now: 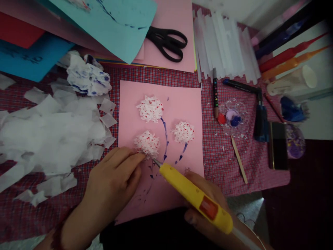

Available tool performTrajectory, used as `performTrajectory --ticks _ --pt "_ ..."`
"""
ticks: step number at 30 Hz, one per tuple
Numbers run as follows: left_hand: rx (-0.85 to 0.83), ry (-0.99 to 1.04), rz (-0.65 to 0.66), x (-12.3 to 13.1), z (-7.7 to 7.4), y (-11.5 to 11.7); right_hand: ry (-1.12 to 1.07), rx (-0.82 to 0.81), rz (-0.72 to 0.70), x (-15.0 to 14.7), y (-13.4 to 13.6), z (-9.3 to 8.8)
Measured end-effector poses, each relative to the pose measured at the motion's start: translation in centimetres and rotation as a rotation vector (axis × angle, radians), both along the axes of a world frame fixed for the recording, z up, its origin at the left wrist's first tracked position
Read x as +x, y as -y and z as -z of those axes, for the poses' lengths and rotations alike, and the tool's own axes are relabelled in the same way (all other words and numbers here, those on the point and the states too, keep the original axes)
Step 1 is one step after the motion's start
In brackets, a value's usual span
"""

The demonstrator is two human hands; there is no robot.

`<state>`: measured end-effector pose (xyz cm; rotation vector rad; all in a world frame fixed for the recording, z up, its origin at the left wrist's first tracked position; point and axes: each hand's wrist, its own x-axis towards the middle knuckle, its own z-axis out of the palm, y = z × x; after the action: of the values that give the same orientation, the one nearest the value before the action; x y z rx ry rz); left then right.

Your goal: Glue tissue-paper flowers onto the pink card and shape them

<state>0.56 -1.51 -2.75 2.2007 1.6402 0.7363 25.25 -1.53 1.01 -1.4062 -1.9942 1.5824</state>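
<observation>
1. One heap of white paper pieces (52, 132), too many to count.
2. One left hand (114, 180), fingers bent, fingertips at the edge of the lower-left flower head (147, 143); whether they pinch it, I cannot tell.
3. One pink sheet (182, 99), lying before the person, bearing three white flower heads flecked with red: two at left, one at right.
4. One pair of black scissors (169, 41), on a paper stack beyond the sheet.
5. One yellow glue gun (194, 194), its tip beside the lower-left head.
6. One right hand (215, 190), wrapped around the gun.
7. One clear palette (229, 130), three paint colours.
8. One wooden stick (238, 159).
</observation>
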Motion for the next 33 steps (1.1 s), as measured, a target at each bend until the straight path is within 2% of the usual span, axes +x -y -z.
performTrajectory --ticks 5,10,13,16,19,33 --pt "-0.052 0.025 -0.075 -0.3 0.3 0.1 -0.171 -0.110 0.116 1.3 1.0 0.5" --pt "-0.203 0.030 -0.214 -0.6 0.6 0.4 -0.212 -0.136 0.103 1.8 1.5 1.6" --pt "-0.264 0.017 -0.133 -0.7 -0.1 0.0 -0.261 -0.096 0.093 1.7 1.3 1.8" --pt "-0.221 0.026 0.000 -0.6 -0.9 -0.5 -0.307 -0.038 0.081 1.4 0.8 1.6" --pt "-0.185 0.013 0.044 -0.5 -1.4 -1.0 -0.296 0.000 0.090 1.2 0.5 1.5" --pt "-0.335 -0.104 -0.063 0.1 -2.3 -2.6 -0.282 -0.022 0.122 1.5 1.2 2.4"
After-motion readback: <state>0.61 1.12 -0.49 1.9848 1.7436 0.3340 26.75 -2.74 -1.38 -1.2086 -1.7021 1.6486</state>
